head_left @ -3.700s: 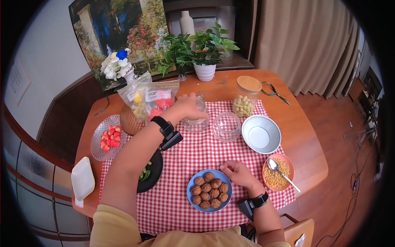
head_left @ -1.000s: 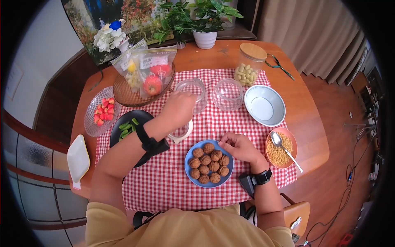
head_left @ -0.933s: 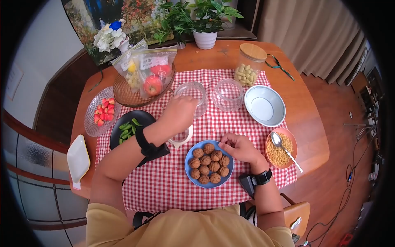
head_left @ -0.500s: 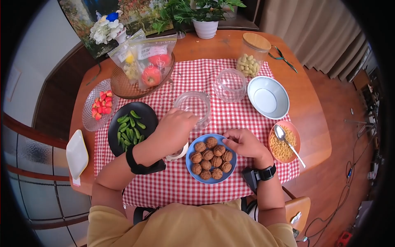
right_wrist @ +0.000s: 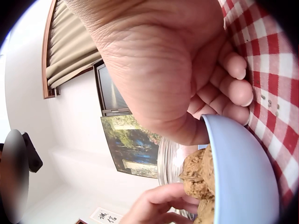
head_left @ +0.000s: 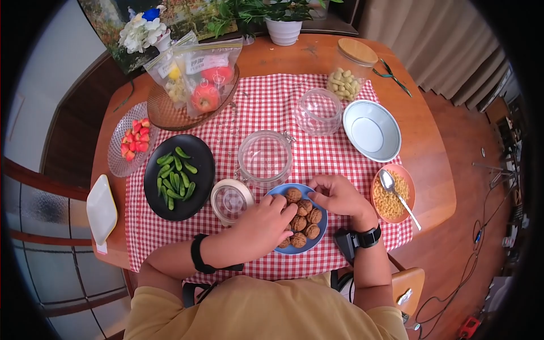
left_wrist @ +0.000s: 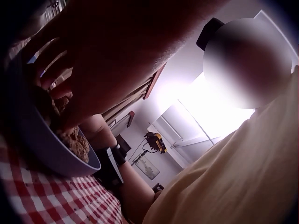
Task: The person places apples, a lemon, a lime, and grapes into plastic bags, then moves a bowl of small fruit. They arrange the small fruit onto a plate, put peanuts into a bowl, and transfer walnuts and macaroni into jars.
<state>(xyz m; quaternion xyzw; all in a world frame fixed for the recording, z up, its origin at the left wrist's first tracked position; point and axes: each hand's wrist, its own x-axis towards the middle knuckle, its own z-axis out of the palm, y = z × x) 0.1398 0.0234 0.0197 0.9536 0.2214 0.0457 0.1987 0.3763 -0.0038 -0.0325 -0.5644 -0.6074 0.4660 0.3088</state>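
A blue bowl (head_left: 324, 225) of walnuts (head_left: 313, 215) sits near the cloth's front edge. My right hand (head_left: 341, 195) pinches its right rim, thumb inside and fingers curled outside the wall. Over the bowl's left side, my left hand (head_left: 262, 225) reaches in from above, its fingers curled round a walnut that they partly hide. In the right wrist view, left fingers (right_wrist: 161, 198) touch a walnut (right_wrist: 198, 175). Just beyond the bowl stands a clip-top glass jar (head_left: 265, 158), its mouth uncovered. The jar's white-rimmed lid (head_left: 232, 202) lies folded back at its left.
Left are a black plate (head_left: 152, 198) of small cucumbers, a glass bowl (head_left: 116, 163) of strawberries and a basket (head_left: 164, 116) with bagged fruit. Right are a round glass bowl (head_left: 318, 112), a white bowl (head_left: 371, 130), a macaroni bowl (head_left: 392, 194) with a spoon, and a nut jar (head_left: 347, 73).
My left hand has drawn the glass jar nearer, let go of it and moved down to the walnuts. The right hand has stayed at the bowl's rim. The head view has tilted down.
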